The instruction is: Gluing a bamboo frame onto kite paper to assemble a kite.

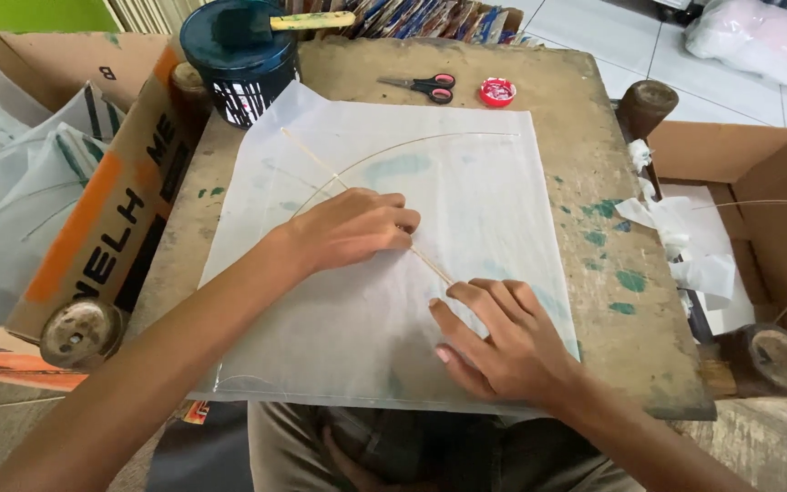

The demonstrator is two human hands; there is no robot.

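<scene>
head view: my left hand [352, 228] lies flat, fingers together, pressing the straight thin stick [357, 196] onto the white paper sheet [466, 182] in the middle of the worn wooden board [585, 146]. my right hand [494, 342] rests open, fingers spread, on the paper just beside the stick's lower end. a curved stick [430, 139] arcs across it. scissors [421, 86] lie beyond.

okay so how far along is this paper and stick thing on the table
Looks done: the white paper sheet lies flat on the wooden table, with a straight stick and a curved stick crossing on it. In hand: the left hand and right hand press the straight stick down. Left: the paper edges are not folded over; scissors sit unused.
</scene>
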